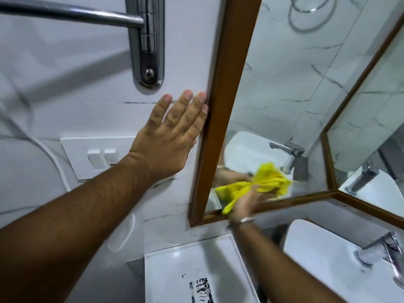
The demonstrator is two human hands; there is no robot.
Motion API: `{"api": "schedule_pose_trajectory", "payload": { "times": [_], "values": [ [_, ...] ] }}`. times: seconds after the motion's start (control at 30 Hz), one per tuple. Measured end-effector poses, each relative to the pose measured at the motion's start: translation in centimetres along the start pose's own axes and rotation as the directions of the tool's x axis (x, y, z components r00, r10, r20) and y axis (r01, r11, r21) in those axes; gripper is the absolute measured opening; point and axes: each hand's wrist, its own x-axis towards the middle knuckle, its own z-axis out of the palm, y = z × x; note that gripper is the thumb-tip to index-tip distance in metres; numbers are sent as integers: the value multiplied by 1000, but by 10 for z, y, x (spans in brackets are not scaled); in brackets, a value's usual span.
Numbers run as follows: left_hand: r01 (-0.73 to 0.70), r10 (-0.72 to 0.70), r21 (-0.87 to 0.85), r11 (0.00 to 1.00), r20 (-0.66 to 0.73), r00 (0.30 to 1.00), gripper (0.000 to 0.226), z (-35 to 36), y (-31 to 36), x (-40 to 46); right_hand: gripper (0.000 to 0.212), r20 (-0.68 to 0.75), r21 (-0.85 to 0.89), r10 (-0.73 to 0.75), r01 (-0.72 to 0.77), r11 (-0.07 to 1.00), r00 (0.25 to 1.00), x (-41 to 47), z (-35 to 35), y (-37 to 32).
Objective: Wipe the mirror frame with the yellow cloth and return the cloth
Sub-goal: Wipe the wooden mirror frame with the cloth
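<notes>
The right hand [247, 200] is blurred, its fingers curled around a bunched yellow cloth [253, 184], which it presses against the glass and the lower rail of the brown wooden mirror frame [220, 88], near the frame's lower left corner; part of the cloth hangs down over the rail beside the thumb side of the hand. A metal bracelet [246, 220] circles the right wrist just below the rail. The left hand [168, 136] lies flat and spread against the white marble-veined wall [98, 110], fingers straight and holding nothing, with the little finger and ring finger touching the outer edge of the frame's left upright. In the mirror [284, 95] the cloth and hand are reflected, along with a white basin and a chrome tap. Just left of the left wrist, a white switch plate [87, 154] with rocker switches sits on the wall, partly hidden by the forearm. Above the left fingertips hangs a chrome bracket [148, 47] carrying a horizontal chrome bar [65, 13]. A second mirror panel with the same brown frame meets the first at an angle on the right. Below, a white basin [323, 254] with a chrome tap [380, 248] sits under the right forearm's far side, and a white rectangular tray [175, 270] with black print lies between the two forearms.
</notes>
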Motion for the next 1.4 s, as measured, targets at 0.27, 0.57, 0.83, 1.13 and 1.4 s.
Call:
{"api": "schedule_pose_trajectory", "payload": {
  "times": [0.27,0.57,0.83,1.13,1.4],
  "values": [
    [-8,24,-91,996,173,985,73,-31,-11,2,71,588,-200,-643,858,473,491,-55,-21,-15],
    [140,-108,-84,987,306,946,151,-74,-68,84,66,361,-217,-928,960,-174,-87,-16,1,-337],
    [253,-151,-132,958,517,843,141,-76,-76,135,59,157,-231,-979,959,-164,-129,-37,4,-591],
    [262,-192,-109,959,430,882,162,-79,-76,128,57,114,-209,-976,956,-204,-184,-37,1,-601],
    [154,-88,-145,977,382,920,146,-68,-53,83,65,149,-137,-983,982,-127,-107,-24,6,-435]
  ]
}}
